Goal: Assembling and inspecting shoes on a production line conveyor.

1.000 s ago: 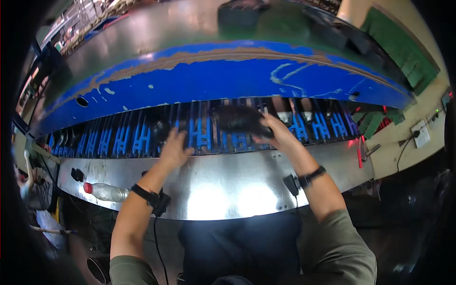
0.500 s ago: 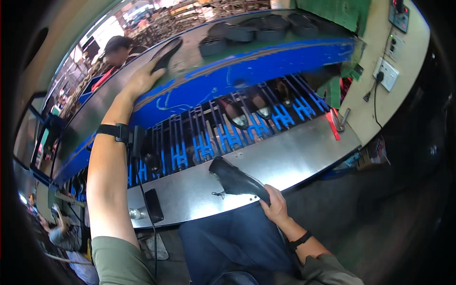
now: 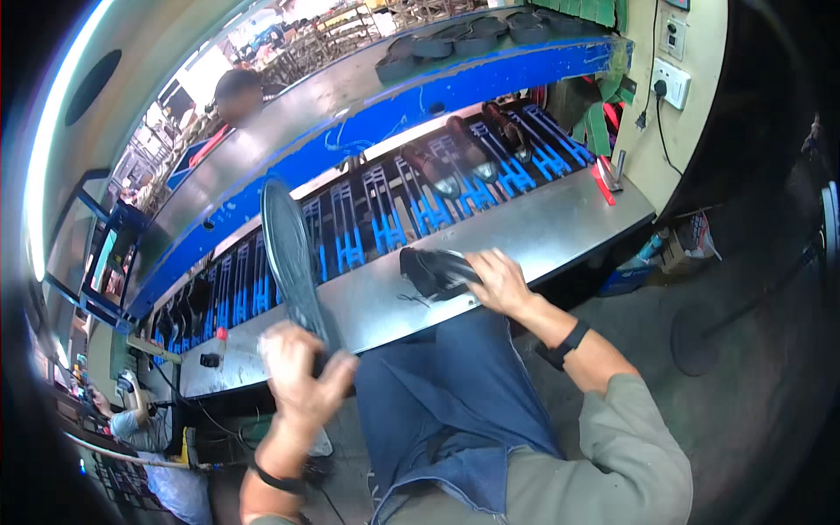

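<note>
My left hand (image 3: 302, 376), blurred by motion, is closed round the near end of a long black shoe sole (image 3: 289, 241). The sole stands up at a slant over the left part of the metal ledge (image 3: 542, 210). In my right hand (image 3: 500, 282) is a black shoe upper (image 3: 430, 273), gripped at its right end and held low over the ledge's front edge. Loose threads hang from its left end. A gap separates sole and upper.
Beyond the ledge runs a rack with blue bars (image 3: 385, 219) carrying brown shoes (image 3: 429, 171). Above it, a blue-edged shelf (image 3: 367, 131) bears several black soles (image 3: 481, 33). A red-handled tool (image 3: 604, 182) lies at the ledge's right end. A person (image 3: 241, 96) is behind the shelf.
My left hand has come back from the shelf with the sole, down to the front of the ledge. The upper in my right hand has shifted slightly and turned.
</note>
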The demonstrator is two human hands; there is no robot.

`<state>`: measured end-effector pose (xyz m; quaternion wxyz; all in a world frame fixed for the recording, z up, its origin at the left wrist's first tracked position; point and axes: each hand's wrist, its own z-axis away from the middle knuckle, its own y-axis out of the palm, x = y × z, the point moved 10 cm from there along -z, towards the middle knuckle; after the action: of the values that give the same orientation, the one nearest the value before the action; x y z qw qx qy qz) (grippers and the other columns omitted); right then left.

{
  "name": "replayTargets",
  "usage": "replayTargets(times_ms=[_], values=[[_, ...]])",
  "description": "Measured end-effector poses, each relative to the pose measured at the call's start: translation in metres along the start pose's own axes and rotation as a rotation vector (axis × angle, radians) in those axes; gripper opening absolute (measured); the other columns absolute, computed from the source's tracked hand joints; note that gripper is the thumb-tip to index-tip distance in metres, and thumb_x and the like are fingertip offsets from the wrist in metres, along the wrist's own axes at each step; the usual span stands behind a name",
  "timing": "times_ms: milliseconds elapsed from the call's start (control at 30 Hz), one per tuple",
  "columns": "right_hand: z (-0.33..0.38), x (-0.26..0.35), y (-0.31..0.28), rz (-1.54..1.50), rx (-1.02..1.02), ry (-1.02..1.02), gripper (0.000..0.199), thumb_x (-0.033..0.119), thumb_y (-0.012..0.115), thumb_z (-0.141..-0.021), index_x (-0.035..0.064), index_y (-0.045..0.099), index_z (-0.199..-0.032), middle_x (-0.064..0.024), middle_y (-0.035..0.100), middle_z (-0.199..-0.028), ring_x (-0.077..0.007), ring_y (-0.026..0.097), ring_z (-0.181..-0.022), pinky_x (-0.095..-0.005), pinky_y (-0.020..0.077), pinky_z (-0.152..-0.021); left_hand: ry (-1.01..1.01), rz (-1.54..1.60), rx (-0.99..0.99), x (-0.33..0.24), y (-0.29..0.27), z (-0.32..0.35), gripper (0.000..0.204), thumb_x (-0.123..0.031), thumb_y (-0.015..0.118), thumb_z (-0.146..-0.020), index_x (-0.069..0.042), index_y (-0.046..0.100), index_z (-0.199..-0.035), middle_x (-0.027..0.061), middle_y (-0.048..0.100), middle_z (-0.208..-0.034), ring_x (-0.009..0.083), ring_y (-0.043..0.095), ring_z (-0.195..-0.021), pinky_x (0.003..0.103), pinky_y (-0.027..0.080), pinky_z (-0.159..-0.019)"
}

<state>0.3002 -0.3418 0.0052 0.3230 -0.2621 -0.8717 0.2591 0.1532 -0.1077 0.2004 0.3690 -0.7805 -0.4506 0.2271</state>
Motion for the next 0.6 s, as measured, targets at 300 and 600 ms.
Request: replayTargets(times_ms=[300, 600], values=[[-0.049, 0.106, -0.037, -0.697, 0.158, 0.238, 0.040, 0.026, 0.081, -0.079, 0.0029, 0.068, -0.108, -0.0131, 0.069, -0.097, -0.0246, 0.067, -0.090, -0.0354, 0.0524, -0.084, -0.655, 0.433, 0.555, -0.029, 0.133, 0.245, 0.031, -0.034, 0.077, -0.086, -0.005, 0.071, -0.095, 0.0118, 0.064, -0.083, 0.0280, 0.066, -0.077, 0.040, 0.053, -0.071], [0.071, 0.113, 0.025, -1.376, 0.332, 0.717, 0.043, 0.023, 0.071, -0.091, 0.0006, 0.059, -0.126, -0.0059, 0.068, -0.105, -0.0136, 0.064, -0.095, -0.0293, 0.0513, -0.087, -0.774, 0.449, 0.245, 0.159, 0.207, 0.193, 0.066, -0.036, 0.080, -0.081, 0.006, 0.060, -0.128, 0.0236, 0.063, -0.123, 0.0360, 0.061, -0.115, 0.042, 0.048, -0.100]])
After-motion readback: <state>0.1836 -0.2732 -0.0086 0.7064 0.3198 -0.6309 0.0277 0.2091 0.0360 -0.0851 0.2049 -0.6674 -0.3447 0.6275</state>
